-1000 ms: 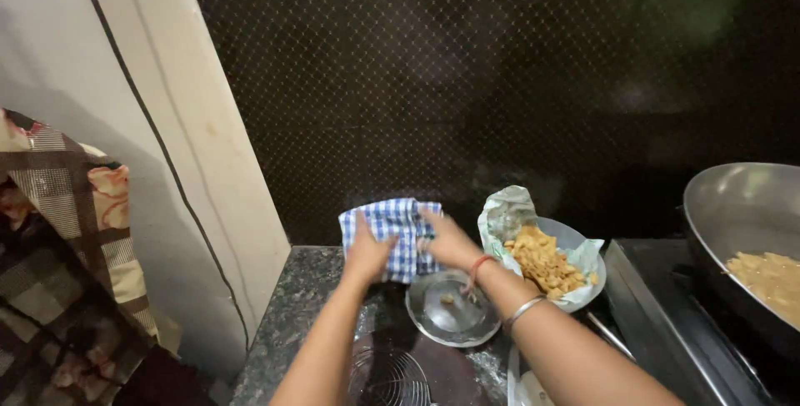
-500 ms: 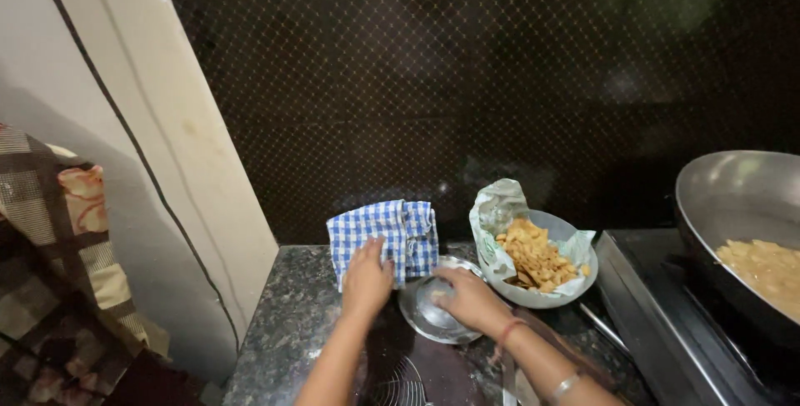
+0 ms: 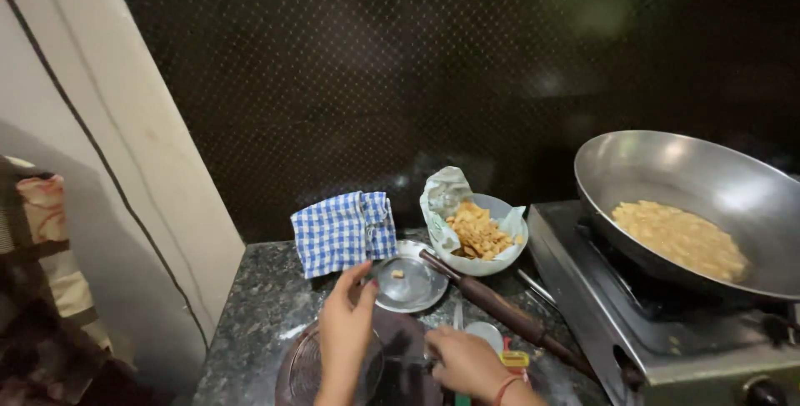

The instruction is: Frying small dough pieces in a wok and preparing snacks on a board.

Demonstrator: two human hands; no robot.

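A small round steel plate [image 3: 408, 283] with a crumb of food on it sits on the dark speckled stone counter [image 3: 250, 306], just below a blue-and-white checked cloth [image 3: 344, 231] lying at its 10 o'clock. The person's left hand [image 3: 344, 335] hovers at the plate's 8 o'clock, fingers spread loosely and open, index finger near the rim, gripping nothing. The right hand [image 3: 467, 363] lies at the plate's 5 o'clock, curled low over small items on the counter; whether it grips anything cannot be told. Beneath the left hand is a round wire rack [image 3: 304, 368] on a dark surface. A dark wooden rolling pin [image 3: 500, 310] runs diagonally from the plate's 2 o'clock edge towards 4 o'clock. At the plate's 1 o'clock stands a white bowl lined with paper [image 3: 475, 231], filled with golden fried pieces. Further right, at 3 o'clock, a large steel wok [image 3: 692, 198] holding pale yellow food rests on a steel gas stove [image 3: 633, 323].
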